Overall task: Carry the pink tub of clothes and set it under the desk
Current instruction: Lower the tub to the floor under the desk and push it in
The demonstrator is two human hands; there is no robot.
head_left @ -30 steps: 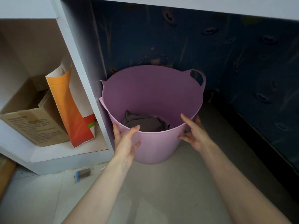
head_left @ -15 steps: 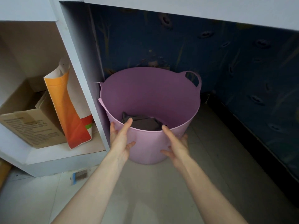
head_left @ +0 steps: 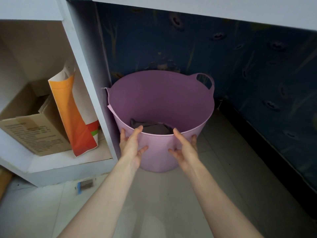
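Note:
The pink tub (head_left: 159, 100) stands on the tiled floor under the white desk (head_left: 205, 7), close against the desk's left side panel (head_left: 89, 69). Dark grey clothes (head_left: 152, 128) lie in its bottom. One loop handle shows at the tub's far right rim. My left hand (head_left: 132, 146) and my right hand (head_left: 185, 150) are at the tub's near wall just below the rim, fingers spread, palms facing the plastic. Neither hand curls around the rim or a handle.
Left of the panel, a low shelf holds a cardboard box (head_left: 32, 133) and an orange and white paper bag (head_left: 75, 117). A blue patterned wall (head_left: 240, 66) with a dark baseboard (head_left: 267, 152) closes the back and right. A small blue-edged item (head_left: 84, 185) lies on the floor.
My right hand slid from the tub's right side to its near wall, beside my left hand. Both hands now lie flat with spread fingers. The tub sits slightly deeper under the desk.

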